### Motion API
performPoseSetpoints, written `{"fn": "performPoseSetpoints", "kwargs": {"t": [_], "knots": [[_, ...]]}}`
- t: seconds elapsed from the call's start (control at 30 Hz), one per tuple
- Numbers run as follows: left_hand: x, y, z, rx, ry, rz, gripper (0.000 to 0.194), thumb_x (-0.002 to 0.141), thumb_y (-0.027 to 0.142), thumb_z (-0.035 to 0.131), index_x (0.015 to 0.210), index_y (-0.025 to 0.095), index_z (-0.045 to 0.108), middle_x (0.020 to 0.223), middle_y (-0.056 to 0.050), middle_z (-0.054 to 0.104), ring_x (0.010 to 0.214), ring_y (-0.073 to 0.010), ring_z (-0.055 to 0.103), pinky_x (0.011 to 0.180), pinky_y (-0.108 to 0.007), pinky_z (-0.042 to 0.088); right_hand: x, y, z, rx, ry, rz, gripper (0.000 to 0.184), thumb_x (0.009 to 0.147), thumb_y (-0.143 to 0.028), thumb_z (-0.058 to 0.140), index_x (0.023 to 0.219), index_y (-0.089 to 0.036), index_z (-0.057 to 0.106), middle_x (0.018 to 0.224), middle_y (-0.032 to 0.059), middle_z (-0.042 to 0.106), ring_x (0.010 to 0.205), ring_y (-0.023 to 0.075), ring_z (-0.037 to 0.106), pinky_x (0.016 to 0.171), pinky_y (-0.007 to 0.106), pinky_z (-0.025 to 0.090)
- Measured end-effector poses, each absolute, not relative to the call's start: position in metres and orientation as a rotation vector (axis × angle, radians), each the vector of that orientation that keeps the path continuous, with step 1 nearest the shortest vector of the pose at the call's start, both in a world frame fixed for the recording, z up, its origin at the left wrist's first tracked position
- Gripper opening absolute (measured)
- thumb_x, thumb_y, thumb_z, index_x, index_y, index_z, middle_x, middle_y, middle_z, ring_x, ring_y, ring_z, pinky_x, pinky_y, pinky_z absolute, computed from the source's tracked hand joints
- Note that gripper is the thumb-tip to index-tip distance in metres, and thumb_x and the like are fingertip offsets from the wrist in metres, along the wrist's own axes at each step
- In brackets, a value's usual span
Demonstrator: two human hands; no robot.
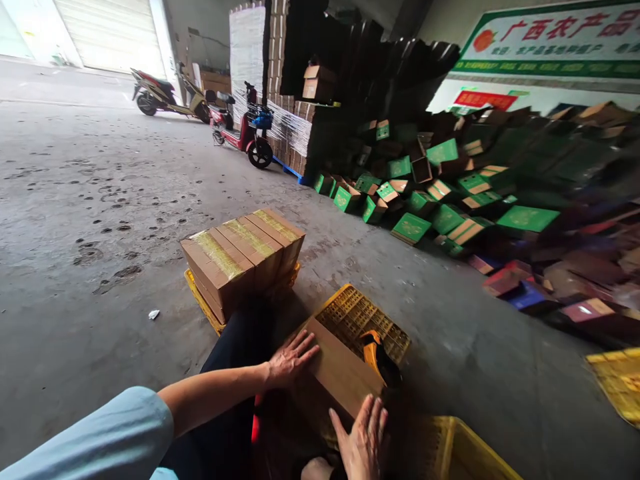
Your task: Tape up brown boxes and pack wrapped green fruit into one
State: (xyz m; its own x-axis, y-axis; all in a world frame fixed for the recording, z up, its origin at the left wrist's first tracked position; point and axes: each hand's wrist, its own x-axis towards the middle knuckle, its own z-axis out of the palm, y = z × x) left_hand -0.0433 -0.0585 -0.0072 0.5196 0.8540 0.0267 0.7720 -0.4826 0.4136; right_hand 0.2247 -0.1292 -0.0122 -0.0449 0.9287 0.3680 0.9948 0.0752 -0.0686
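Observation:
A brown cardboard box [345, 367] lies before me, its long plain face turned up. My left hand [293, 360] rests on its left end, fingers spread and stretched out. At the near right end is my right hand [361, 433], its fingers stretched and the thumb apart, against or just over the box edge. Beyond the box, an orange and black tape dispenser [381, 360] sits at the edge of an upturned yellow crate [345, 307]. Cardboard boxes closed with yellowish tape [245, 243] stand side by side on another yellow base to the left.
A yellow crate [465, 453] stands at my lower right, with another yellow piece [617, 380] at the right edge. Green boxes [410, 228] lie heaped beyond. A red scooter [245, 133] is parked by wrapped stacks [293, 130]. White scrap [154, 314] lies on the floor.

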Motion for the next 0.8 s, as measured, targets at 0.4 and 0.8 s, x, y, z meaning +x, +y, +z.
{"fn": "performPoseSetpoints", "kwargs": {"t": [0.4,0.8], "knots": [[-0.029,-0.077,0.005,2.432,1.445,0.158,0.112,0.077,0.034,0.078,0.167,0.008,0.017,0.172,-0.03,0.0,0.159,-0.0499,-0.002,0.125,-0.066,0.011,0.146,-0.137,0.01,-2.161,-2.129,0.06,0.083,0.099,-0.038,0.053,0.163,0.004,0.02,0.17,0.0319,0.016,0.159,0.0435,0.019,0.125,0.059,0.023],[-0.052,-0.074,-0.005,2.46,1.41,0.295,0.099,0.084,0.03,0.072,0.166,0.014,0.02,0.174,-0.023,0.005,0.162,-0.0407,0.003,0.128,-0.059,0.015,0.157,-0.14,0.025,-2.197,-2.216,0.183,0.083,0.104,-0.061,0.038,0.167,-0.01,0.021,0.171,0.0216,0.023,0.159,0.0349,0.023,0.125,0.061,0.021]]}}
